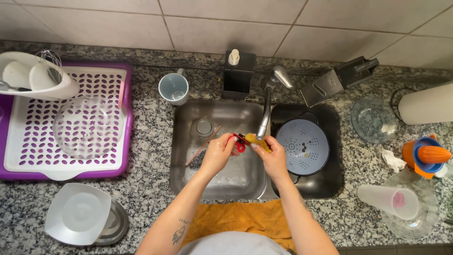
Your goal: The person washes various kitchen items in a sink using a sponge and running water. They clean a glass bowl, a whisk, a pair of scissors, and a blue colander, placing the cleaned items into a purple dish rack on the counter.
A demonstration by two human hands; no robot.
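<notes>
Red utensil point(239, 141), yellow sponge point(257, 142), over sink point(226, 179)

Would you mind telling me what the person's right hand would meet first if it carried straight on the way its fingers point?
The right hand points up-left, holding a yellow sponge. Straight on, it would probably meet the red utensil in the left hand; depth is hard to judge.

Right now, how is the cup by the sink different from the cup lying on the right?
The mug stands upright behind the sink; the plastic cup lies on its side. The mug has a handle; the plastic cup has none. The mug looks short and bluish, the plastic cup taller and see-through. Both are on the counter.
</notes>
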